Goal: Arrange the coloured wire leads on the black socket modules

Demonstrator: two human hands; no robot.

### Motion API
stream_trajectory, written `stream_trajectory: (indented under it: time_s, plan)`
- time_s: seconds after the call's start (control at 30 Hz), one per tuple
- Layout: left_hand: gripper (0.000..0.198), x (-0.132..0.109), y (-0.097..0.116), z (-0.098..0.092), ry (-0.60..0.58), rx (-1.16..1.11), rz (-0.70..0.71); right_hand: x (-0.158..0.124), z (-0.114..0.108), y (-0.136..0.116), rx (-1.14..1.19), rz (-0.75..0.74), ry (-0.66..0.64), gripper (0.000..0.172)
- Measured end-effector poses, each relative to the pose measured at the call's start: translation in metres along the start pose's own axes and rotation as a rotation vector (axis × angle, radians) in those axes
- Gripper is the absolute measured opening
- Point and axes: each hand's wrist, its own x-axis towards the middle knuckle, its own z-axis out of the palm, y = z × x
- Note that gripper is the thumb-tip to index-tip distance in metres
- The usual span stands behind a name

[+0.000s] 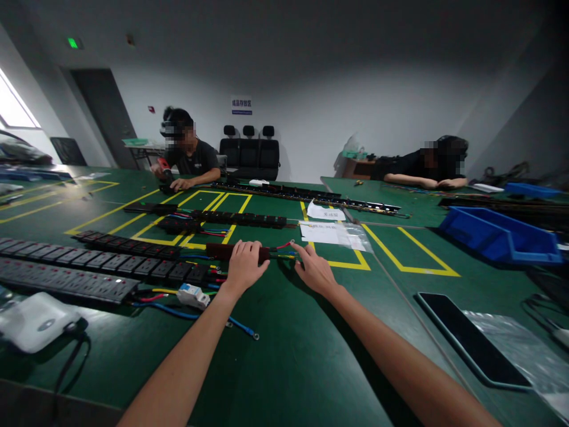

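My left hand [243,265] lies over a dark reddish-brown bar [217,251], its fingers across the top and the thumb on the near side. Red, blue and yellow-green wires [280,256] come out of the bar's right end. My right hand [316,271] is at those wire ends, index finger and thumb apart, with the index fingertip at the red wire's ring terminal [291,242]. Black power strips [102,261] lie to the left. A small white circuit breaker [194,296] sits among their wires, and a blue wire [240,325] ends in a ring terminal.
A white device [33,322] with a strap lies at the left. Blue bin [498,237], phone [471,338] and clear plastic bag [520,350] are on the right. Papers [326,231] lie ahead. Across the table, one person [191,157] holds a red-and-black tool; another [427,163] leans on it.
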Motion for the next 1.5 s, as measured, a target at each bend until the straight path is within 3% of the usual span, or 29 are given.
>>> stream_trajectory:
  time_s: [0.27, 0.5, 0.83, 1.33, 1.5]
  plan:
    - [0.031, 0.0000, 0.0003, -0.0021, -0.009, -0.018, 0.001, 0.0009, -0.0032, -0.0029, -0.027, 0.023, -0.057, 0.045]
    - [0.033, 0.0000, 0.0004, -0.0014, -0.008, -0.017, -0.004, 0.0006, -0.0016, -0.0019, -0.005, -0.001, -0.034, 0.054]
    - [0.032, -0.0003, 0.0004, -0.0012, -0.001, 0.006, 0.010, 0.0005, -0.0034, -0.0026, 0.014, 0.009, -0.039, 0.046]
    - [0.030, 0.0002, 0.0014, -0.0035, -0.009, -0.027, 0.001, 0.0004, -0.0034, -0.0027, 0.012, 0.006, -0.029, 0.060]
    - [0.032, -0.0004, 0.0002, -0.0012, -0.006, -0.027, 0.000, 0.0006, -0.0031, -0.0023, 0.007, 0.002, -0.033, 0.058]
